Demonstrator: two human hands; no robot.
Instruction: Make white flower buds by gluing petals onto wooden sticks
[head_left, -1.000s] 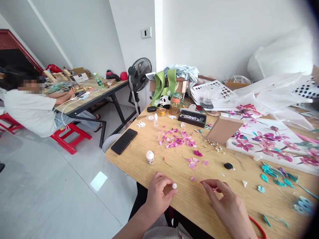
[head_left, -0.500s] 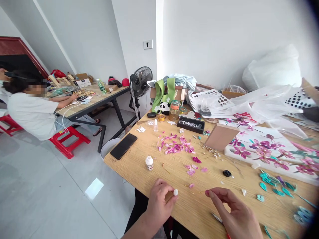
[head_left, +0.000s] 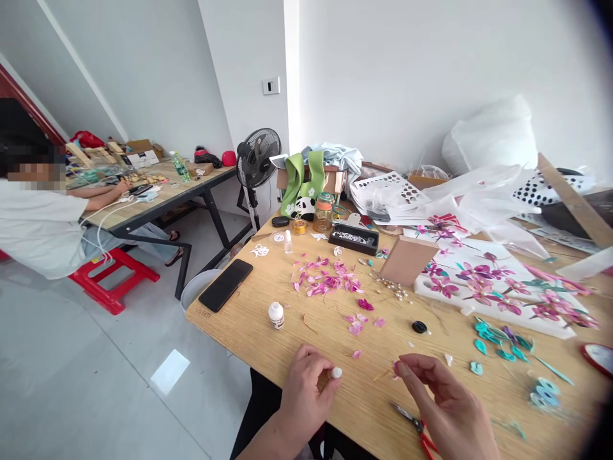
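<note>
My left hand is closed at the table's front edge, its thumb and forefinger pinching a small white cap. Beyond it stands a small white bottle, upright and apart from the hand. Across from it, my right hand pinches a dark pink petal between thumb and fingertips. A thin yellowish stem sticks out leftward from that petal. Below the right hand lies a red-handled tool with pointed metal jaws, partly covered by the hand. A single pink petal lies between the hands.
Loose pink petals spread over the table middle. A phone lies at the left edge. A brown board leans before pink flowers on white foam. Teal pieces lie right. Another person sits at the far table.
The view has turned slightly right, so the table things sit further left. My right hand has shifted a little, uncovering more of the red-handled tool. Both hands keep their pinch.
</note>
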